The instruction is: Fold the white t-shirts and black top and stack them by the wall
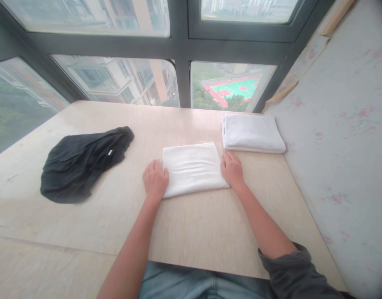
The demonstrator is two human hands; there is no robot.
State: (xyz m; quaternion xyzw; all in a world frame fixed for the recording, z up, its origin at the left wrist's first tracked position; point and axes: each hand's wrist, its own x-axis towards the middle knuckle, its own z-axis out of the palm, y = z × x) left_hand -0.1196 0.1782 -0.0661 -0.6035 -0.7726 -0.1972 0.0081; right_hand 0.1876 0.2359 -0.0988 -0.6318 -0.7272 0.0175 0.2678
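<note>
A folded white cloth (192,168) lies flat on the wooden surface, with slight wrinkles across its middle. My left hand (155,179) rests at its left edge, the thumb touching the cloth and the fingers curled round its side. At the right edge is my right hand (232,168), fingers bent and close together against the cloth. Beyond my right hand sits a stack of folded white cloth (253,133). A crumpled black garment (85,164) with a small white tag lies to the left.
The pale wooden surface (206,232) reaches back to dark-framed windows (183,50). A wall with flowered paper (337,166) bounds it on the right. My lap shows at the front edge.
</note>
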